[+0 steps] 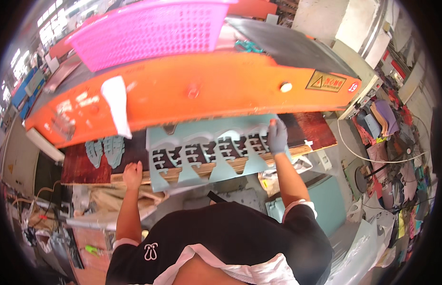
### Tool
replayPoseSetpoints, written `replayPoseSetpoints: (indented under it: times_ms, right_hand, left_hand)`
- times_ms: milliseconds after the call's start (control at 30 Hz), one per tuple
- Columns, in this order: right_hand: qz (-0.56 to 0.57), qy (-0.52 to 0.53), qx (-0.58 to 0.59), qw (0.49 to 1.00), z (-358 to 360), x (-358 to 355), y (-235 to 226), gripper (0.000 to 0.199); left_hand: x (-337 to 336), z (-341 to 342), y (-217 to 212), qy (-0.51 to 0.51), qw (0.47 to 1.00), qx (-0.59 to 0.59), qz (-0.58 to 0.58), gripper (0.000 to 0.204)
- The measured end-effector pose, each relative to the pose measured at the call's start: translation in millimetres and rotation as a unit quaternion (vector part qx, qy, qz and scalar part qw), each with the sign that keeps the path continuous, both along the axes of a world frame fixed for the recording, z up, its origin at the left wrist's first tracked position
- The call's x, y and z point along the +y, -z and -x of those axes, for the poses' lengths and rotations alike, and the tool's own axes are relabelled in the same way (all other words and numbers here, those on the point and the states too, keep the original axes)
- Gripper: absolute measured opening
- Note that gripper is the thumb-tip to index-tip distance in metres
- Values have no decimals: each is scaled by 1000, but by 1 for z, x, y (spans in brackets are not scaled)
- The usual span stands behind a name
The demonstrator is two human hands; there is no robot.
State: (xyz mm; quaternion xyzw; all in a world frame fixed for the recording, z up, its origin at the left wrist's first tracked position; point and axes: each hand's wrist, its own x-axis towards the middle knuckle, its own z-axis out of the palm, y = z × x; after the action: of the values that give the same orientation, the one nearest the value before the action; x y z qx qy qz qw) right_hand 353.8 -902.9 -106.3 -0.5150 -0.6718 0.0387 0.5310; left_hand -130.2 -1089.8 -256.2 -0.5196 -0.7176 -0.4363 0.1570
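Note:
A grey-green sheet (187,182) with rows of cut-out openings lies across the dark red work board (83,161), its front part hanging over the front edge. Around the sheet's right edge is my right hand (278,137), in a grey glove with the fingers bent; a small orange spot shows at the fingertips. My bare left hand (132,175) is closed at the board's front edge, left of the sheet; what it holds, if anything, is hidden. Beyond it, two stacks of cut grey-green pieces (113,151) rest on the board.
An orange press beam (230,88) spans just above the board. On the machine top stands a pink basket (149,35), with a teal item (248,46) to its right. A white cloth strip (116,104) hangs from the beam. Piled scraps (397,161) and a pale cable (368,159) lie at the right.

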Motion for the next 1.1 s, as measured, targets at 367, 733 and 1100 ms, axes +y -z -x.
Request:
replayPoseSetpoints:
  times_ms: [367, 733, 1100]
  right_hand:
    - [-5, -18, -128, 992, -49, 34, 81, 20]
    - [72, 167, -229, 956, -88, 36, 84, 37]
    - [140, 120, -340, 922, -105, 17, 63, 47]
  left_hand:
    - [14, 43, 40, -62, 997, 45, 5, 39]
    - [13, 59, 37, -63, 996, 58, 35, 39]
    - [9, 56, 24, -81, 982, 133, 111, 36]
